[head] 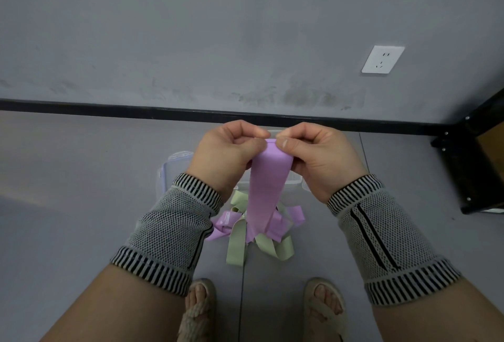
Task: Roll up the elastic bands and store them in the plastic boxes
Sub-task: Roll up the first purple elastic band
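Grey flooring (pixel 81 178) runs up to a black skirting strip (pixel 109 108) under a grey wall, on which a white socket (pixel 382 59) is mounted. Above the floor, the top end of a purple elastic band (pixel 268 186) is pinched between thumb and curled fingers of the left hand (pixel 226 156) and the right hand (pixel 321 156), with the fingertips pressed close together at the band's upper edge. The rest of the band hangs down into a loose heap of purple and green bands (pixel 253 235) lying on the floor. Clear plastic boxes (pixel 170 170) are partly seen behind the hands and wrists, near the heap.

The rolling is judged to be at its very start. A loose first turn could be formed if the end is not folded tightly, and the roll could spring open, since the material is stretchy. The hanging tail could be caught in the tangled heap, so other bands might be dragged up with it. A skewed start could also yield a cone-shaped roll that fits the box badly.
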Tool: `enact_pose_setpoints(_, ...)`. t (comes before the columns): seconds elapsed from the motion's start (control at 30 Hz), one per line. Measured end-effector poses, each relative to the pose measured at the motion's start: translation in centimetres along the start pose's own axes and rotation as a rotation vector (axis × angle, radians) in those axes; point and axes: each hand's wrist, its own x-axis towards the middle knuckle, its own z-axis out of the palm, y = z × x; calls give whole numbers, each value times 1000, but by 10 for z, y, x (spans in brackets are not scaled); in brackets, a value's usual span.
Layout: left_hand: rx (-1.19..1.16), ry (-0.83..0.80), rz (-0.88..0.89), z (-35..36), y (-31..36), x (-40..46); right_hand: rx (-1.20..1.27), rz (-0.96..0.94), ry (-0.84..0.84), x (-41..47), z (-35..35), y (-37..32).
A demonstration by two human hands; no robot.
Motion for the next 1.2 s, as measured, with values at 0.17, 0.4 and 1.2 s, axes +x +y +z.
enact_pose_setpoints(0.17,-32,-7,-45,1,0,0,53,25,8,1,0,1)
enact_pose_setpoints(0.4,28,-6,-55,-1,-1,3,-132,-136,84,1,3,8)
enact_pose_setpoints(1.2,256,54,72,-5,-3,4,-276,-166,131,-1,4,6)
